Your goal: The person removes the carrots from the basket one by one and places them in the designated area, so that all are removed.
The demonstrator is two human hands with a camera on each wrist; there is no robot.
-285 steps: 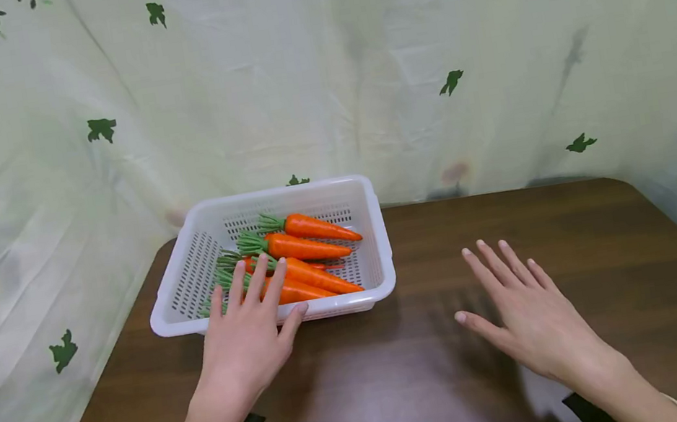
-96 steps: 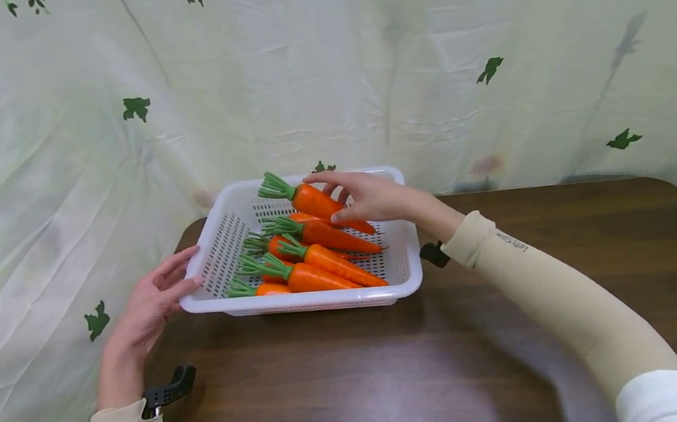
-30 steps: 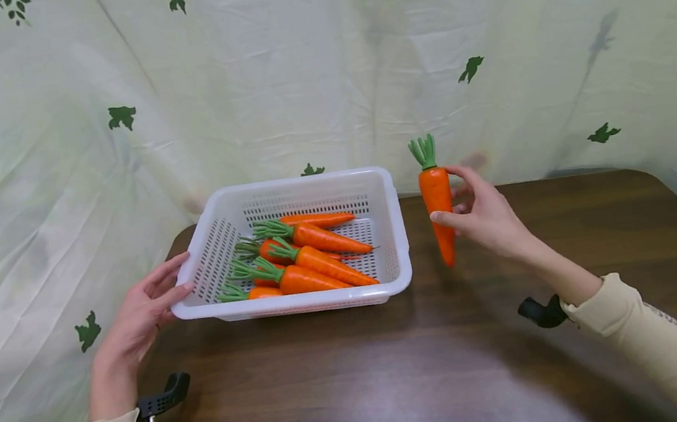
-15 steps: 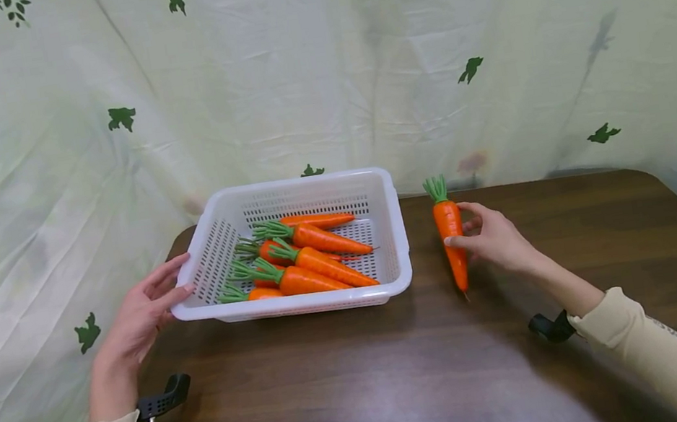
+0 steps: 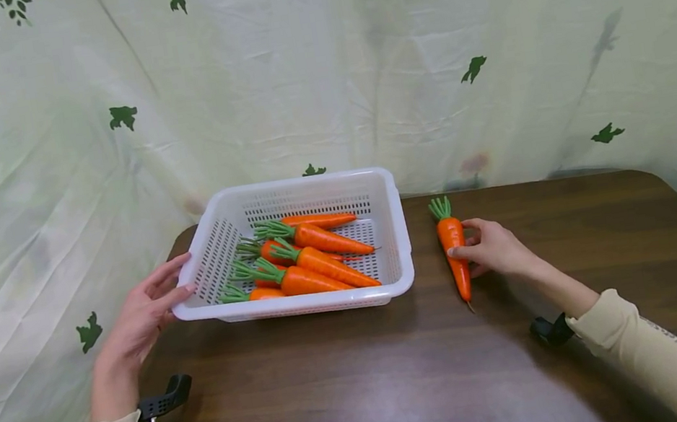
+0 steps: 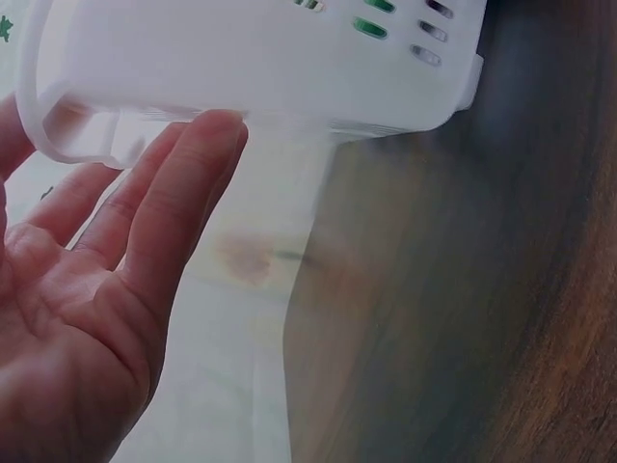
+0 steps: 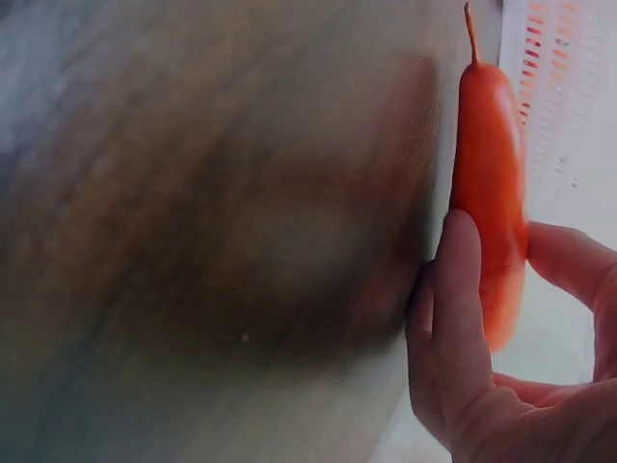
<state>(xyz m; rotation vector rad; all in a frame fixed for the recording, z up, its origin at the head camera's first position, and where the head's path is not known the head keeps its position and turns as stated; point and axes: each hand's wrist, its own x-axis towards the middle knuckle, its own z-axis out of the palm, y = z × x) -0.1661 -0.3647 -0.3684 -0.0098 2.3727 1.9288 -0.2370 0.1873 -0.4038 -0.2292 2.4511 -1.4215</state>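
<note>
A white plastic basket (image 5: 295,303) with slotted walls stands at the back of the table, holding several orange carrots (image 5: 323,282) with green tops. My left hand (image 5: 142,310) grips its left rim, the thumb on the edge; in the left wrist view the other fingers (image 6: 183,207) reach along the outside wall. To the right of the basket, my right hand (image 5: 498,247) pinches one carrot (image 5: 450,232) between thumb and fingers. That carrot lies lengthwise at the table surface, its green top toward the back and its tip toward me. The right wrist view shows the thumb and fingers on opposite sides of the carrot (image 7: 490,145).
The dark brown wooden table (image 5: 351,384) extends in front of the basket and to the right. A pale curtain (image 5: 291,72) with green leaf prints hangs close behind the table and along its left side. A black wrist mount (image 5: 166,399) sits on the left wrist.
Both hands were spread over the table at first. The left took hold of the basket's rim; the right lifted a carrot out, carried it right and lowered it to the table.
</note>
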